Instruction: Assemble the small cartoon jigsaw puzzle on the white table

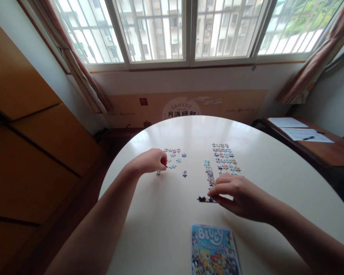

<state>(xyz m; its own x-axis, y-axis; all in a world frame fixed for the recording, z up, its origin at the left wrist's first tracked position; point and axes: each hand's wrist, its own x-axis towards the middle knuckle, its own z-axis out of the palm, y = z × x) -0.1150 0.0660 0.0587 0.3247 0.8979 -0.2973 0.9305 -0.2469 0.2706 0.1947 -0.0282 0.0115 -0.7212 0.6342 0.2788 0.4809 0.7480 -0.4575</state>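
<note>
My left hand (153, 159) is closed in a pinch beside a loose group of jigsaw puzzle pieces (173, 153). A small dark sliver shows under its fingertips, too small to name. One single piece (184, 173) lies to the right of that group. My right hand (232, 193) has its thumb and index finger together on a puzzle piece at the corner of a joined strip. Dark edge pieces (203, 199) form the strip's bottom, and a narrow column (208, 170) runs up from there. Beyond the right hand, more pieces (223, 154) lie in rows, partly hidden by it.
A "Bluey" picture sheet or booklet (213, 248) lies near me on the round white table (160, 225). At the right, a brown side table (339, 151) holds papers (306, 135) and a pen. Wooden cabinets (31, 152) stand to the left; windows (189, 30) are ahead.
</note>
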